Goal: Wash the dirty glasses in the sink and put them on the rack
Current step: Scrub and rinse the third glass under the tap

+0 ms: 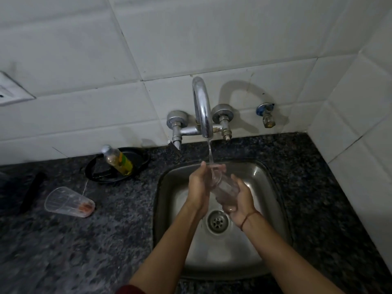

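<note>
Holding the clear glass (pixel 224 188) above the sink (pixel 268 187), we have it tilted, with its mouth up toward 12 o'clock and its base down toward 5 o'clock. The right grip (pixel 238 201) is curled round the lower part of the glass, with the fingers wrapped under its base, and a red thread (pixel 247 218) sits on that wrist. The left grip (pixel 198 187) lies against the side of the glass at 9 o'clock from it, near the mouth. Its fingers look straight and point to 12 o'clock, and we cannot tell if the thumb reaches inside. A thin stream of water (pixel 210 151) falls from the tap (pixel 202 107) into the mouth of the glass. The tap is fixed on the white tiled wall (pixel 148 49) at 12 o'clock from the sink, and a small valve (pixel 266 116) is on the wall at 3 o'clock from the tap. The drain (pixel 217 222) shows in the sink floor just beside the right grip, at 7 o'clock from it. On the dark speckled counter (pixel 74 251), well apart from the sink at 9 o'clock, a second glass (pixel 67 201) lies on its side, its mouth toward 9 o'clock, with some reddish residue in its base. At 10 o'clock from the sink a black tray (pixel 99 172) rests on the counter, and a small bottle (pixel 117 160) with yellow-green liquid is on it. A dark strip (pixel 31 193) lies near the left edge; what it is we cannot tell.
</note>
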